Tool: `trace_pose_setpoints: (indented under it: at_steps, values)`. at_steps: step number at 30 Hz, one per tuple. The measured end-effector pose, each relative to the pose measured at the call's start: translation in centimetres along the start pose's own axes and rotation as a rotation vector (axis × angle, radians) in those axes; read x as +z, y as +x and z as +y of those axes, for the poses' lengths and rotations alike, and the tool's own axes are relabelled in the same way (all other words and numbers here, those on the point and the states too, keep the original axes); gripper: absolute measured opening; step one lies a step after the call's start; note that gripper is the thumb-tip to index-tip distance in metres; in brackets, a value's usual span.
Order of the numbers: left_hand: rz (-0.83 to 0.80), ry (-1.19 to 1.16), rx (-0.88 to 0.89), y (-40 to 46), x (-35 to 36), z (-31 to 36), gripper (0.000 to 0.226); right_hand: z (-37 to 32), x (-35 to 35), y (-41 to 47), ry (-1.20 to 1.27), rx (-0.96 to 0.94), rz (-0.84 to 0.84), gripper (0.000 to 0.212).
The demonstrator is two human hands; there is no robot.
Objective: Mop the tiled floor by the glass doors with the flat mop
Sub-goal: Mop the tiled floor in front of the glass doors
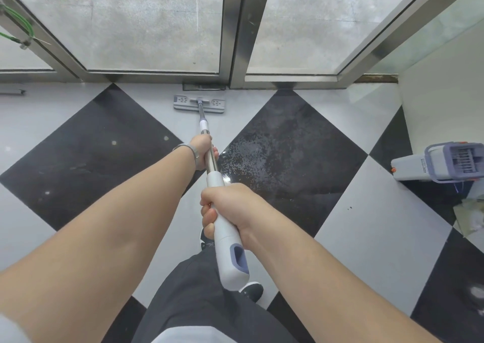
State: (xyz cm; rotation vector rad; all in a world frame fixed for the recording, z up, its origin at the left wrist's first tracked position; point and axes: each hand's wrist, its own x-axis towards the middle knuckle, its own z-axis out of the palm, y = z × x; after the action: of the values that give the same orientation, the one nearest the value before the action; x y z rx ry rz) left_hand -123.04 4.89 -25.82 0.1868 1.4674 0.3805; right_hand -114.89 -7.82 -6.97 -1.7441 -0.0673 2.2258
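Mop pole (209, 156) runs lengthwise away from the person toward the glass doors (157, 23), its flat mop head (199, 105) lying crosswise on a white tile just short of the door frame's bottom edge. The left hand (203, 152) wraps its fingers round the metal shaft; the right hand (230, 209) curls round the white grip nearer the body. Black and white tiles (353, 211) cover the floor, and the black one right of the pole looks wet, though glare makes that uncertain. A grey mop bucket (442, 164) is cut off by the right edge. Dark trousers (199, 290) partly hide the shoes
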Motion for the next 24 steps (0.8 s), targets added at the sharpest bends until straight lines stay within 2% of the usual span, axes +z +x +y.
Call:
trace_pose_setpoints:
  at_steps: [11,24]
  values:
    - [0.003,0.032,-0.002,-4.5,0.8,-10.4,0.014,9.4,-3.7,-4.3,-0.053,0.035,0.006,0.018]
    - [0.037,0.027,0.003,-12.0,5.2,-26.0,0.014,21.9,-12.3,-12.1,-0.053,0.064,-0.041,0.016]
